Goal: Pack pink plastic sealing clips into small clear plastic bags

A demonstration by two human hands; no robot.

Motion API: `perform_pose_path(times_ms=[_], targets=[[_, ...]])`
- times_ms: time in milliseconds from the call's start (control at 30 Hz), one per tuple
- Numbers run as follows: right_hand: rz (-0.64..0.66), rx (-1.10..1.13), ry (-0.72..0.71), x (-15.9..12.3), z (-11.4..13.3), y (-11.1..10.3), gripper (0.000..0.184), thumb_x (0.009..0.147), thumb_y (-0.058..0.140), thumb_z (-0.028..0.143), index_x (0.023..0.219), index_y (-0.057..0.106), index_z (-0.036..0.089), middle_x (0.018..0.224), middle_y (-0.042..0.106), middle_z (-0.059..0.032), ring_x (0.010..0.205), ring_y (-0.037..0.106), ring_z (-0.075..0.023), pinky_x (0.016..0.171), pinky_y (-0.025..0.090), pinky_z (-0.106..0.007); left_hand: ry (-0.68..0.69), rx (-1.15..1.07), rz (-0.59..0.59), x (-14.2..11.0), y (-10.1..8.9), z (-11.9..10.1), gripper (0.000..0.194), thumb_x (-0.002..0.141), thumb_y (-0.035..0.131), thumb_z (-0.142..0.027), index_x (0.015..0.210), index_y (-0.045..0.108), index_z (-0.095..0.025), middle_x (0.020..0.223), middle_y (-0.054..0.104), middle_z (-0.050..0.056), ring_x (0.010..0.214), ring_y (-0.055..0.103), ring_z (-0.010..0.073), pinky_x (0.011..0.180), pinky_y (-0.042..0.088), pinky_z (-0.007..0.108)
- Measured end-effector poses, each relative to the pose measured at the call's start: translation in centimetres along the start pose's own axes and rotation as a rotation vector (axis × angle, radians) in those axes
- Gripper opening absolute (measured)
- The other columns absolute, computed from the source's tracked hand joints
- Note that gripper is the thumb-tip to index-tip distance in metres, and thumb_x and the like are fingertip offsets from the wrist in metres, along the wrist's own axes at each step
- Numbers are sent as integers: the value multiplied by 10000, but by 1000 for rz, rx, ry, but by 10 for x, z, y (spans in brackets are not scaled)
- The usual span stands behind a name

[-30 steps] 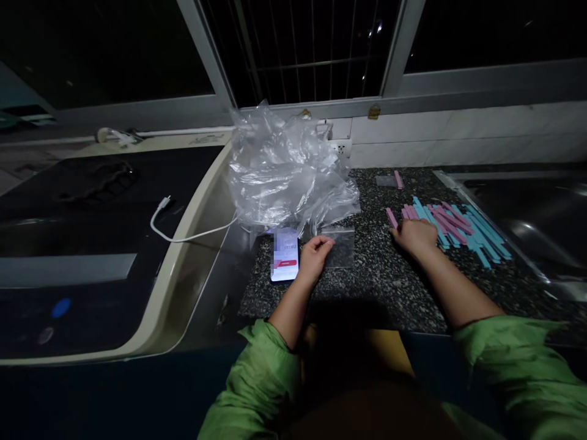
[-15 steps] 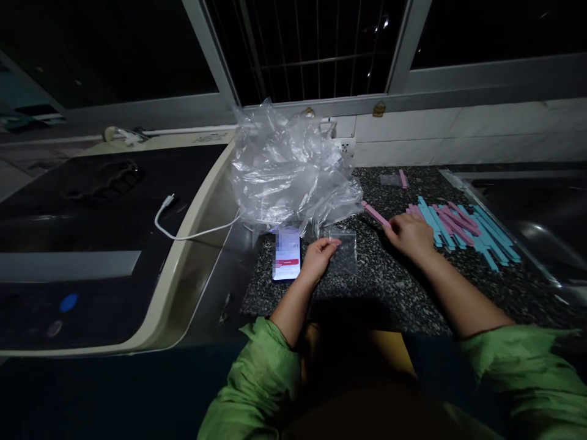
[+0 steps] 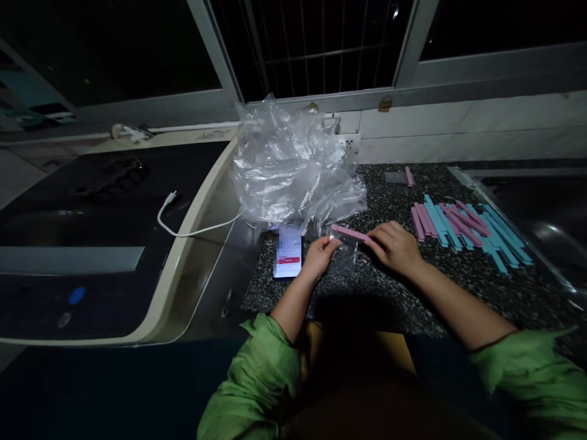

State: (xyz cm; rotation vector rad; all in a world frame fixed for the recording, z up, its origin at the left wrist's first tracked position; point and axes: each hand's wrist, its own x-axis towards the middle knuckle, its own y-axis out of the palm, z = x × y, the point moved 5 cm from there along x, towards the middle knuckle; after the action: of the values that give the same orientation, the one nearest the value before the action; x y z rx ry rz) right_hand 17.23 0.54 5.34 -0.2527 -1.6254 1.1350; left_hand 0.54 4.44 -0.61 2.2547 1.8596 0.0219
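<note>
Nearest are two green sleeves (image 3: pixel 261 373), the forearms reaching over a speckled dark counter (image 3: pixel 389 299). The small clear bag (image 3: pixel 343 261) lies between the hands, its upper left edge pinched between the left hand's (image 3: pixel 318 258) thumb and fingers. Right of the bag, the right hand (image 3: pixel 398 247) grips one end of a pink strip (image 3: pixel 352 233) — its other end reaches over the bag's top, near the left fingertips. A lit phone (image 3: pixel 290 269) sits left of the bag, just beyond the left hand.

Well to the bag's right is a loose pile of pink and blue strips (image 3: pixel 465 226), with a dark sink (image 3: pixel 545 211) past it. Left of the bag, beyond the phone, a white cable (image 3: pixel 197 233) crosses a cream-rimmed machine (image 3: pixel 158 302).

Behind the bag rises crumpled clear plastic (image 3: pixel 298 168); behind and to the right lies a flat clear packet (image 3: pixel 394 178) — a lone pink piece (image 3: pixel 409 176) at its right end. Farthest back are a wall socket (image 3: pixel 350 144) and a barred window (image 3: pixel 316 52).
</note>
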Motion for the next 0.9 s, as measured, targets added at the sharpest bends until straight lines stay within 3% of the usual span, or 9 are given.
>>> perform_pose_path(times_ms=[200, 367, 733, 900], targets=[[0, 7, -59, -2, 12, 5, 191, 873, 501, 301, 826, 636, 174, 777, 625, -73, 755, 505, -185, 651, 404, -300, -40, -48, 24, -1, 2, -1, 70, 612, 604, -213, 630, 601, -146, 489, 477, -65, 464, 377, 68, 509, 293, 205], [-23, -7, -73, -4, 12, 6, 188, 869, 511, 302, 839, 639, 167, 771, 625, -73, 743, 497, -181, 639, 404, -295, -33, -86, 43, -2, 3, -2, 83, 581, 599, -203, 636, 622, -145, 516, 493, -56, 493, 395, 75, 510, 314, 207], [-20, -35, -105, -2, 16, 5, 188, 864, 521, 302, 840, 643, 162, 768, 628, -71, 739, 495, -179, 632, 403, -289, 22, -65, 44, -1, 0, 1, 336, 603, 686, -455, 626, 602, -131, 508, 481, -54, 494, 376, 68, 516, 270, 206], [-13, -30, -102, 1, 23, 8, 178, 862, 515, 287, 848, 643, 164, 783, 641, -72, 739, 505, -182, 639, 397, -299, 102, 103, 53, -7, 1, -8, 250, 651, 677, -376, 698, 642, -133, 599, 577, -23, 570, 464, 98, 596, 357, 223]])
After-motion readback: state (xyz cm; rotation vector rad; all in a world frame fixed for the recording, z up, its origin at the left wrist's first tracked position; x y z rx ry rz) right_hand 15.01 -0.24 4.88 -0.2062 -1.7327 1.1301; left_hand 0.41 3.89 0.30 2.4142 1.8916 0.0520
